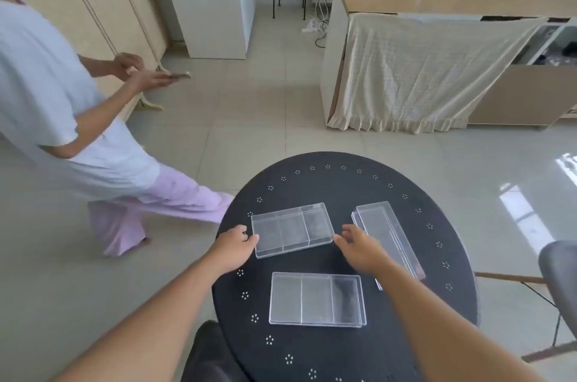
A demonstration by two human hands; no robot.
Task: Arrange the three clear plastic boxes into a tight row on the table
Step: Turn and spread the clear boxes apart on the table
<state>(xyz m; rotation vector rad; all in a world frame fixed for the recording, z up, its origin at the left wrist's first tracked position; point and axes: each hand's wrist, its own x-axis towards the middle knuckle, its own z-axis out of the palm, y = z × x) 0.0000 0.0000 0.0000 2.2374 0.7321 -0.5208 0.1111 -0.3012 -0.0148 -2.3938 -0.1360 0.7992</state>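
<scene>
Hands (234, 246) (359, 246) flank far box (292, 230) | clear, rectangular, partitioned

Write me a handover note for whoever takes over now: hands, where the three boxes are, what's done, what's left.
Left hand: fingers at the far box's left end, touching it.
Right hand: at the same box's right end, open, contact unclear.
Near box: lies alone at the front of the black table, untouched.
Right box: angled on the right side, partly behind the right hand.
Done: nothing aligned; all three boxes sit apart at different angles.
Left: square up the far box, then bring the other two against it in a row.
</scene>
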